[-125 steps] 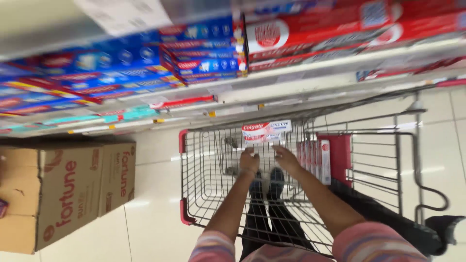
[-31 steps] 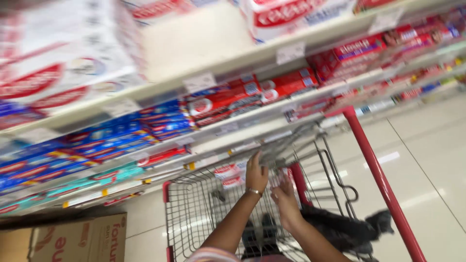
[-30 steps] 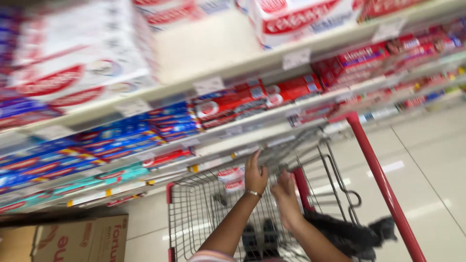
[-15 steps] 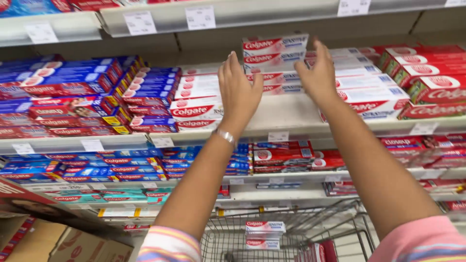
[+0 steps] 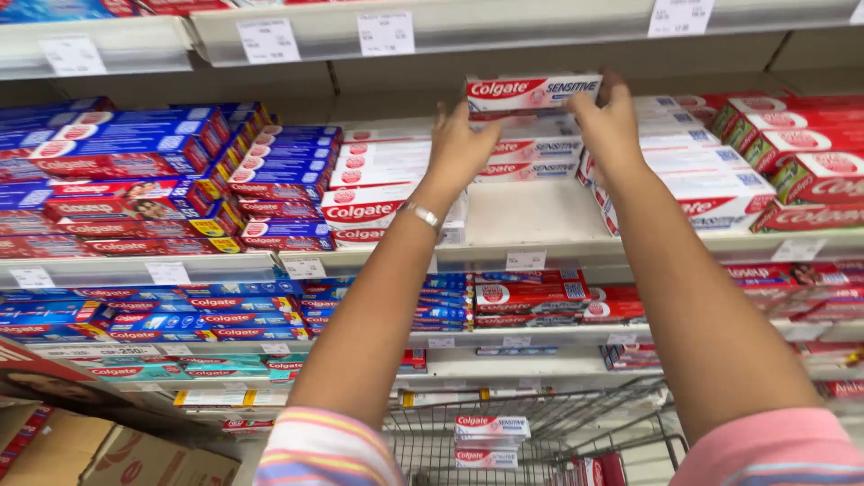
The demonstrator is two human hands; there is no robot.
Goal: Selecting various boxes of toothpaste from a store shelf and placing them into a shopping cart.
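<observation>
Two hands up at a store shelf (image 5: pixel 540 238), both on the same white-and-red toothpaste box (image 5: pixel 533 90) topping a stack of like boxes. Left hand (image 5: pixel 461 148) at the box's left end, fingers curled up against it, a thin bracelet (image 5: pixel 421 214) at the wrist. Right hand (image 5: pixel 610 121) at the right end, fingertips hooked over the top edge. Grip of each hand narrow, closed on that one box from either side; box level, resting on the stack beneath or just above it, hard to tell which. Stack set toward the back of the shelf, bare shelf board in front of it. More white-and-red boxes (image 5: pixel 382 211) piled just to the left, red boxes (image 5: pixel 810 171) to the right, blue and red boxes (image 5: pixel 135 171) further left. Paper price tags (image 5: pixel 387 31) along the shelf edge above. Below, between the arms, a wire shopping cart (image 5: pixel 549 432) with two similar white boxes (image 5: pixel 490 439) lying in it. Brown cardboard cartons (image 5: pixel 117 454) on the floor at lower left. Striped sleeves at the bottom edge.
</observation>
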